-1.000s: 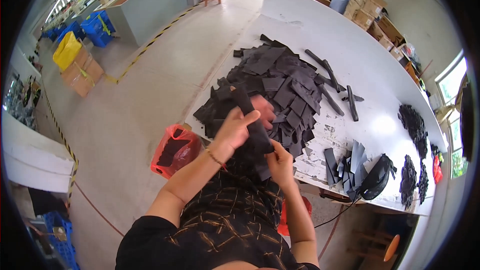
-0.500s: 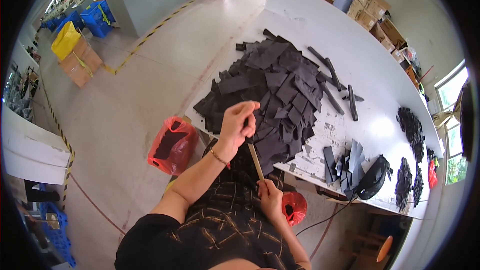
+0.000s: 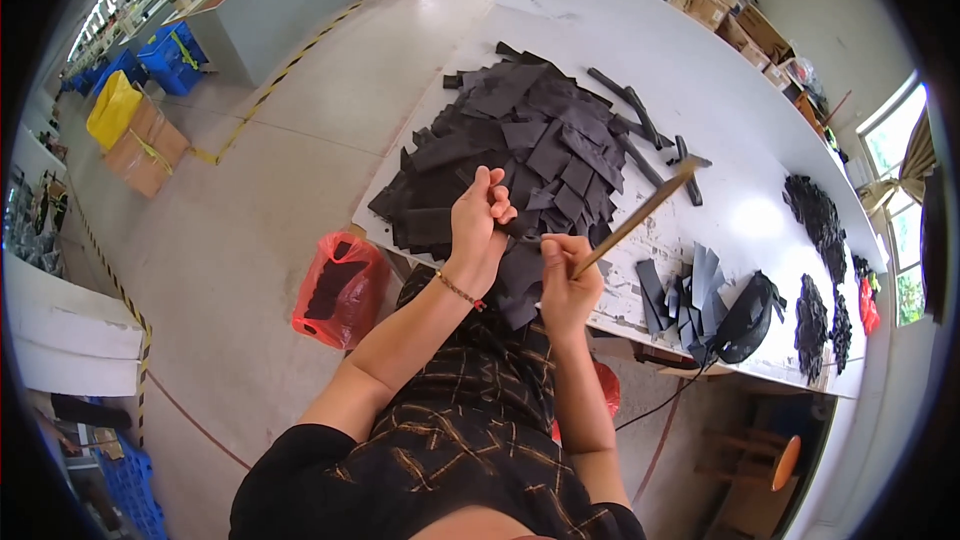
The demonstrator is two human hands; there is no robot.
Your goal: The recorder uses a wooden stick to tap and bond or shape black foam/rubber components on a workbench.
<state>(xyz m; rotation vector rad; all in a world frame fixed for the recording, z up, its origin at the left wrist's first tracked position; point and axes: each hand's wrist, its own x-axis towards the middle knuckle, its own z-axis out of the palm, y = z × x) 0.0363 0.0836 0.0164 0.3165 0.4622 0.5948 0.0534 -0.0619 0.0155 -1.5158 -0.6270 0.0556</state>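
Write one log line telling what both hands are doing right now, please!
left hand: pinches dark piece | right hand: grips wooden stick, tip up-right | behind: dark pile on white table

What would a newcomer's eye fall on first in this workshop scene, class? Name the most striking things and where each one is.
First, the big heap of dark flat pieces spread over the near end of the long white table. Just below it, the left hand grips one dark piece while the right hand holds a thin wooden stick slanting up to the right. On the floor to the left, a bright red plastic bag stands out.
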